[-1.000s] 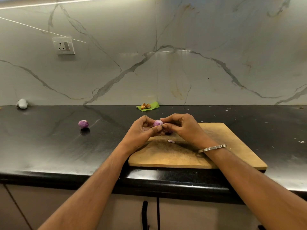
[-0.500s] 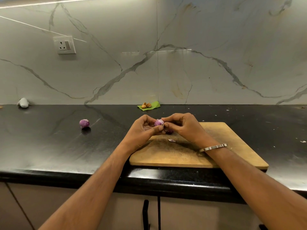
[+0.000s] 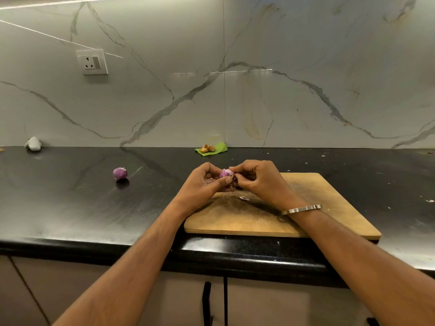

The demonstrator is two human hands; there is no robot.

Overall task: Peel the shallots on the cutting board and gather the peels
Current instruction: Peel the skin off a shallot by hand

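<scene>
Both hands meet over the far left corner of the cutting board (image 3: pixel 329 208), working one shallot (image 3: pixel 226 173) held just above the wood. The left hand (image 3: pixel 204 184) cradles it, fingers and thumb curled round the bulb to steady it — its grip is clamped on the shallot. The right hand (image 3: pixel 259 180) pinches at the bulb's right side, fingertips closed on what looks like a flap of skin, probably to strip it away. Holding it over the board likely lets the scraps drop there; one small peel (image 3: pixel 244 198) already lies on the wood below the hands. A second shallot (image 3: pixel 120 173) sits apart on the black bench (image 3: pixel 70 208), well left of the board — whether it is peeled I cannot tell.
</scene>
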